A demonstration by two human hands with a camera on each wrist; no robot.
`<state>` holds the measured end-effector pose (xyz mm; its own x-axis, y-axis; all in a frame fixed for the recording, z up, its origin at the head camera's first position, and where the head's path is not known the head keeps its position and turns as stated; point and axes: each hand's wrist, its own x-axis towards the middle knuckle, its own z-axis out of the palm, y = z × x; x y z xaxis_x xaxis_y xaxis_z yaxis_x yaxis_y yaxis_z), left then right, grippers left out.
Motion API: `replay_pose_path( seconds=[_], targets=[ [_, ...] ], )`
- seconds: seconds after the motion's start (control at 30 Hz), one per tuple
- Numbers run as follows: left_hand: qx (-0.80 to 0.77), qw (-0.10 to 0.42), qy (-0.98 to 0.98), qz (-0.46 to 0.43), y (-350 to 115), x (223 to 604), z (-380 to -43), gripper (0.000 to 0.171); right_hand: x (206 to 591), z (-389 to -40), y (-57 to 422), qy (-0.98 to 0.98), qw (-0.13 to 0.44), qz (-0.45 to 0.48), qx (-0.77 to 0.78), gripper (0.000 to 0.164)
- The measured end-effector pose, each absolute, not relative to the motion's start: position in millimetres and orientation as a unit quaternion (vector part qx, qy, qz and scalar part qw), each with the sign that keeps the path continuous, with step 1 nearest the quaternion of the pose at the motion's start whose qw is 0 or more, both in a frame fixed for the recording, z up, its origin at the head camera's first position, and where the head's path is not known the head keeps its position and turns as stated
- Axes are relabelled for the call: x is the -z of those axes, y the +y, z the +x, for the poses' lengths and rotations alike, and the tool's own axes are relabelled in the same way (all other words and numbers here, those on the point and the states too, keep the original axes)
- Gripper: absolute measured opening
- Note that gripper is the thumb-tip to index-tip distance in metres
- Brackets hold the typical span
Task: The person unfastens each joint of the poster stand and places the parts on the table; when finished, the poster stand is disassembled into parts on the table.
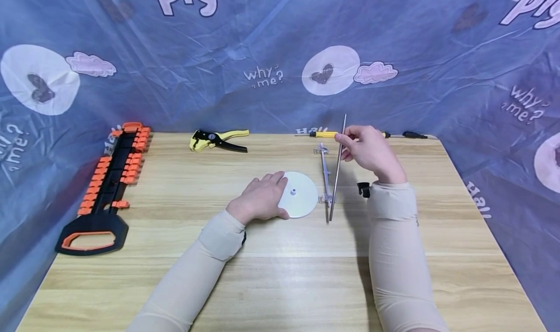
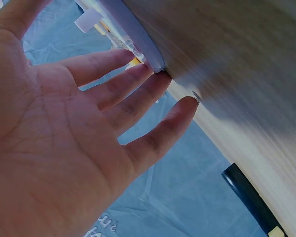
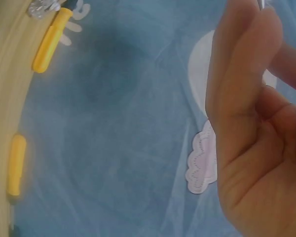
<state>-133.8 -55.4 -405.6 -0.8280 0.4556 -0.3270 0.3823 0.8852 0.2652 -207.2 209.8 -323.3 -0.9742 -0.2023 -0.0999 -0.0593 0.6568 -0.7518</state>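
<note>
A round white disc (image 1: 302, 198) with a small raised hub at its centre lies flat on the wooden table. My left hand (image 1: 261, 196) rests against its left side, thumb by the near edge. In the left wrist view, relaxed, nearly straight fingers (image 2: 130, 106) touch the rim. My right hand (image 1: 369, 149) pinches a slim metal rod (image 1: 338, 176) near its upper part, holding it tilted, with the far end sticking out above the fingers. Just left of the rod is a thin whitish bar (image 1: 324, 169) with clear clips at both ends.
A black and orange rack (image 1: 115, 171) with a handle lies at the left. Yellow-black wire strippers (image 1: 218, 140) and yellow-handled screwdrivers (image 1: 325, 134) sit along the back edge. A small black clip (image 1: 363, 189) is beside the right wrist. Blue printed cloth (image 1: 280, 55) hangs behind the table.
</note>
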Motion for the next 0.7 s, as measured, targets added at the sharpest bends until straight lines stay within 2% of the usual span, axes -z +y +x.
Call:
replay_pose_path(
  seconds=[0.7],
  targets=[
    [-0.094, 0.194, 0.952, 0.219, -55.2, 407.3, -134.3, 0.104, 361.2, -228.5, 212.1, 0.912, 0.162, -0.066, 0.371, 0.035]
  ],
)
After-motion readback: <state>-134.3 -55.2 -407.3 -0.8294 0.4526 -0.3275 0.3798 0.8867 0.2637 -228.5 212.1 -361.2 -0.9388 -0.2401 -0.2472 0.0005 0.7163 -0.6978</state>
